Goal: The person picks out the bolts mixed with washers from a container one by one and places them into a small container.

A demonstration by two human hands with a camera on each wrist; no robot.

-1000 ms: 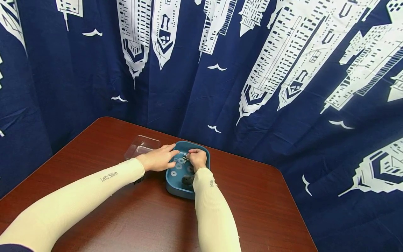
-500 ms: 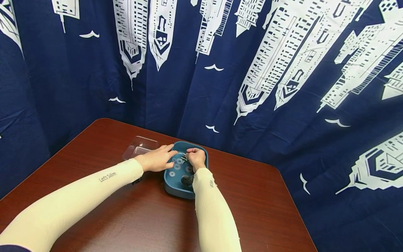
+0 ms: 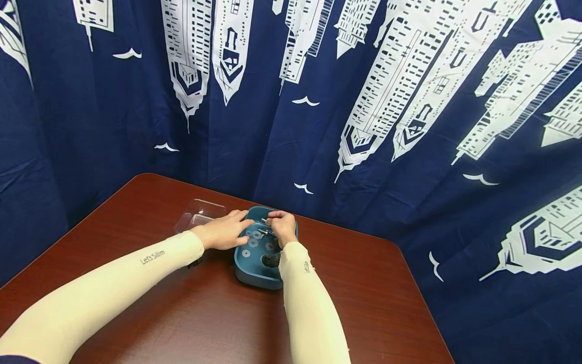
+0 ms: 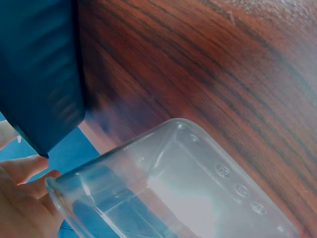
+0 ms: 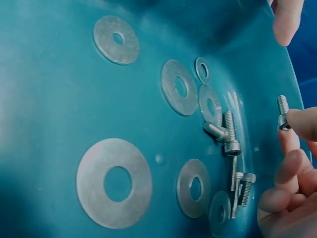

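A reddish-brown worktop (image 3: 364, 283) stands before a navy curtain (image 3: 245, 141) printed with white upside-down skyscrapers. The screw (image 5: 283, 110), silvery and threaded, is above the blue tray's (image 3: 256, 277) floor, pinched by the fingers of the right hand (image 3: 283, 227); the left hand (image 3: 223, 231), fingers apart, is at the rim.

On my screens I count two hands, one left hand (image 3: 223, 233) and one right hand (image 3: 284, 228), also one blue tray (image 3: 256, 279), one clear plastic box (image 4: 198, 158), one table (image 3: 373, 298) and one curtain (image 3: 245, 151). In the right wrist view I find seven flat washers (image 5: 90, 184) and one held screw (image 5: 283, 105). Of loose screws (image 5: 232, 148) I count at least four, but they overlap, so the exact number I cannot tell.
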